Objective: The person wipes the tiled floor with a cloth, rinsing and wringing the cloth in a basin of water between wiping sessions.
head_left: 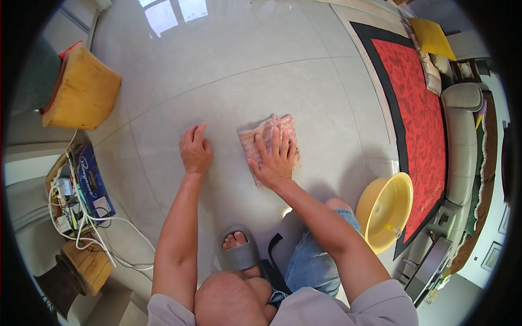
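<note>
A pink-and-white patterned cloth [249,142] lies crumpled on the pale tiled floor. My right hand [274,163] rests flat on top of it, fingers spread and pointing away from me, and covers the cloth's middle. To the left of the cloth and apart from it, my left hand [196,151] is at the floor with its fingers loosely bent and nothing in them. Whether the left fingertips touch the tiles, I cannot tell.
Right of my knee stands a yellow plastic basin [401,190], tilted in view. Beyond it lies a red rug [416,119] with a black border, beside a grey sofa [462,146]. At left are a wooden planter [87,89], a box [92,179] with loose white cables, and a wooden stump [89,263].
</note>
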Demonstrator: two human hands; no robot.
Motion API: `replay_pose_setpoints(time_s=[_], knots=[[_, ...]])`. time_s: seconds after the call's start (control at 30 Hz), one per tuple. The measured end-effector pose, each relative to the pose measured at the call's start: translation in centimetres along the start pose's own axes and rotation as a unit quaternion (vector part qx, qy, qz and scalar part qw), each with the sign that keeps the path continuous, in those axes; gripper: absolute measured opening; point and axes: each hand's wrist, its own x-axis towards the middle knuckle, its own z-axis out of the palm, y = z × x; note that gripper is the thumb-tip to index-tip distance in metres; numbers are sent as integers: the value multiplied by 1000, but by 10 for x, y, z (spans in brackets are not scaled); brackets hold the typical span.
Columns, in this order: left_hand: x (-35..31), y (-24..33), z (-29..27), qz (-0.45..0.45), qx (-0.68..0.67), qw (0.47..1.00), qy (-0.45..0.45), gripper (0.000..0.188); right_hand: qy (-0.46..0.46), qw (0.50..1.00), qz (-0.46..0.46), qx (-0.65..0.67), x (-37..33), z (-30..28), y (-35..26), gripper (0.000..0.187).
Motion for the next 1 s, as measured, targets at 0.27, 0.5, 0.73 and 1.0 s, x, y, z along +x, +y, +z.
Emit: replay_pose_setpoints(time_s=[0.27, 0.5, 0.73, 1.0], knots=[[-5, 5, 8, -4, 184, 983, -18, 47, 6, 998, 58, -32, 78, 30, -25, 84], [4, 13, 10, 12, 183, 983, -31, 48, -39, 997, 65, 22, 239, 36, -15, 69], [11, 7, 11, -22, 142, 989, -28, 43, -73, 994, 82, -3, 127, 19, 29, 67], [65, 41, 59, -60, 157, 985, -43, 52, -88, 955, 280, -27, 63, 9, 40, 78]])
